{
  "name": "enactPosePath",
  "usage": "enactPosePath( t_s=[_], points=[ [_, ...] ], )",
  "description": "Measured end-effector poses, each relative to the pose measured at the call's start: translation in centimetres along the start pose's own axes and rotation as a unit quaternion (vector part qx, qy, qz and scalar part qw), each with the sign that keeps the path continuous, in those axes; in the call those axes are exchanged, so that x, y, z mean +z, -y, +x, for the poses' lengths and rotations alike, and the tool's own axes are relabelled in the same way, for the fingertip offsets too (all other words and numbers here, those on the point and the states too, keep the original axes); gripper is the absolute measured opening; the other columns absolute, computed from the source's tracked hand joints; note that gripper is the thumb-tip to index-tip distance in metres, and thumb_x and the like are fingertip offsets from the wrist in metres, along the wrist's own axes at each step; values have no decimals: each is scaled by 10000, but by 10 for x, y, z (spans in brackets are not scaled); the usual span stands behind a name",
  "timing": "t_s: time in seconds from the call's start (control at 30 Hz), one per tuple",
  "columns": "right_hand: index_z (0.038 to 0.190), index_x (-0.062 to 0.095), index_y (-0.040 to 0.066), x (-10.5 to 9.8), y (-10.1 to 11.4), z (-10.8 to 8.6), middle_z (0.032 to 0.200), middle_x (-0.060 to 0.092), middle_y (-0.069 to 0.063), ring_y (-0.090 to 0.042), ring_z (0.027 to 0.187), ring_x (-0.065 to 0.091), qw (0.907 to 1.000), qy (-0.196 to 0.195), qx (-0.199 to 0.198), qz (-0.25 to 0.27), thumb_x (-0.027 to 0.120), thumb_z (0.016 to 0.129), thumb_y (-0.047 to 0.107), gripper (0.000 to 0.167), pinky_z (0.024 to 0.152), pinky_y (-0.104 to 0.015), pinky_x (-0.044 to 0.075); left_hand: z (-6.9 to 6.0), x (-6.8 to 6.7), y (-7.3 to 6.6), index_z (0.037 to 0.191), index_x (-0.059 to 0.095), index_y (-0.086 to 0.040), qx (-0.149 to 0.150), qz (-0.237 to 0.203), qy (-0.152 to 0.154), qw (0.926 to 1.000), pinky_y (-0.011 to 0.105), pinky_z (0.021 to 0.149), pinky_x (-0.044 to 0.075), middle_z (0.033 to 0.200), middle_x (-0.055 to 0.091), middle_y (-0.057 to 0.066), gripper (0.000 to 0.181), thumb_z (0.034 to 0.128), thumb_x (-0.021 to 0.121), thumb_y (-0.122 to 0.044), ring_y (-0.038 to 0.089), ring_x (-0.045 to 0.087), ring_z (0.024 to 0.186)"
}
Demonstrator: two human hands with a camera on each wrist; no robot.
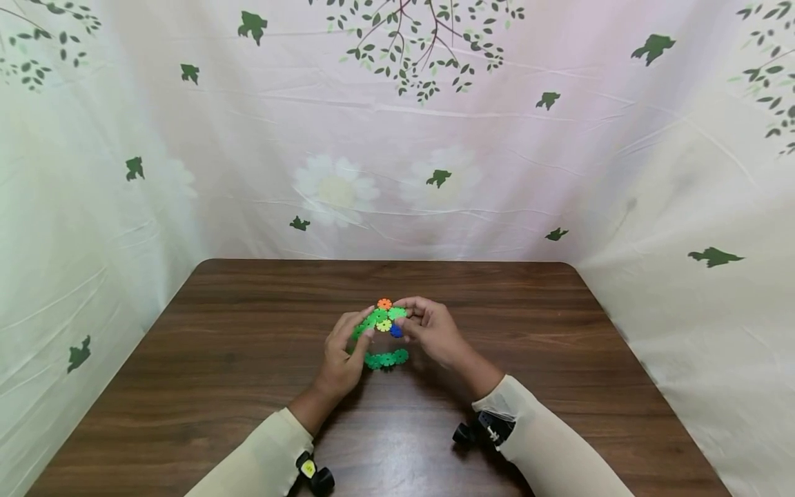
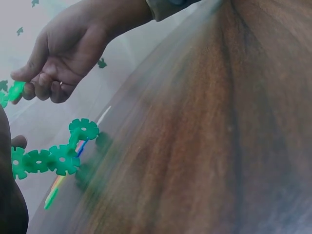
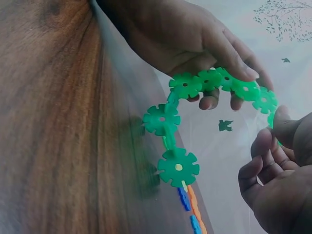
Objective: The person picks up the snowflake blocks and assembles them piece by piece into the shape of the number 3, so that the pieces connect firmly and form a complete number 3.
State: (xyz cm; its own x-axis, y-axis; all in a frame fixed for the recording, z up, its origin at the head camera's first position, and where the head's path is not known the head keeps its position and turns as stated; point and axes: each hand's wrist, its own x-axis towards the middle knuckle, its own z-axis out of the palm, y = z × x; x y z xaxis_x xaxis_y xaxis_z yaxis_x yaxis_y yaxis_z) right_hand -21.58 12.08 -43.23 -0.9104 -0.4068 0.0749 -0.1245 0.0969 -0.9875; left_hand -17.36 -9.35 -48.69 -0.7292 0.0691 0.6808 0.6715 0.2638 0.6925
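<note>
A curved chain of green flower-shaped discs (image 1: 388, 359) (image 2: 39, 161) (image 3: 179, 168) is held up between both hands, its lower part hanging toward the person. My left hand (image 1: 341, 355) (image 2: 9, 195) (image 3: 190, 36) grips its left side, thumb in front and fingers behind. The right hand (image 1: 437, 335) (image 2: 73, 46) (image 3: 282, 190) pinches a light green disc at the chain's other end between thumb and fingers. Between the hands in the head view show an orange disc (image 1: 384, 304), a yellow disc (image 1: 384, 325) and a blue disc (image 1: 396, 331). Orange pieces (image 3: 195, 204) and blue pieces (image 3: 184, 199) appear low, edge-on, in the right wrist view.
The brown wooden table (image 1: 248, 310) reaches back to a pale curtain (image 1: 385, 138) with leaf and flower prints, which also hangs at both sides. Dark devices are strapped at both sleeves, the left one (image 1: 321, 481) and the right one (image 1: 464, 435) just above the table.
</note>
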Motion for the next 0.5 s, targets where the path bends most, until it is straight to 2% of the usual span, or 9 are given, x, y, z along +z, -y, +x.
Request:
enactPosePath(
  t_s=[0.23, 0.37, 0.5],
  points=[
    [1363, 665, -81, 4, -1, 0, 983, 666, -70, -77, 730, 648, 9999, -122, -61, -21, 680, 1057, -1, 316, 714, -279, 613, 1, 1, 0, 1491, 632, -20, 96, -53, 33, 9999, 269, 1015, 563, 1330, 698, 193, 494, 1021, 634, 132, 283, 705, 1112],
    [1350, 670, -83, 5, -1, -1, 962, 682, -81, -69, 713, 650, 9999, -120, -63, 45, 679, 1054, -9, 305, 693, -250, 598, 2, 1, -1, 1481, 637, 0, 123, -186, 32, 9997, 225, 1041, 546, 1318, 707, 200, 497, 1008, 640, 150, 227, 701, 1158],
    [1343, 671, -85, 7, 1, -2, 909, 683, -26, -72, 683, 639, 9999, -95, -8, 135, 673, 1054, -18, 296, 659, -219, 569, 3, 1, 0, 1454, 652, 37, 320, -228, -61, 9992, 203, 1049, 547, 1284, 723, 219, 511, 966, 667, 188, 210, 709, 1180]
  ],
)
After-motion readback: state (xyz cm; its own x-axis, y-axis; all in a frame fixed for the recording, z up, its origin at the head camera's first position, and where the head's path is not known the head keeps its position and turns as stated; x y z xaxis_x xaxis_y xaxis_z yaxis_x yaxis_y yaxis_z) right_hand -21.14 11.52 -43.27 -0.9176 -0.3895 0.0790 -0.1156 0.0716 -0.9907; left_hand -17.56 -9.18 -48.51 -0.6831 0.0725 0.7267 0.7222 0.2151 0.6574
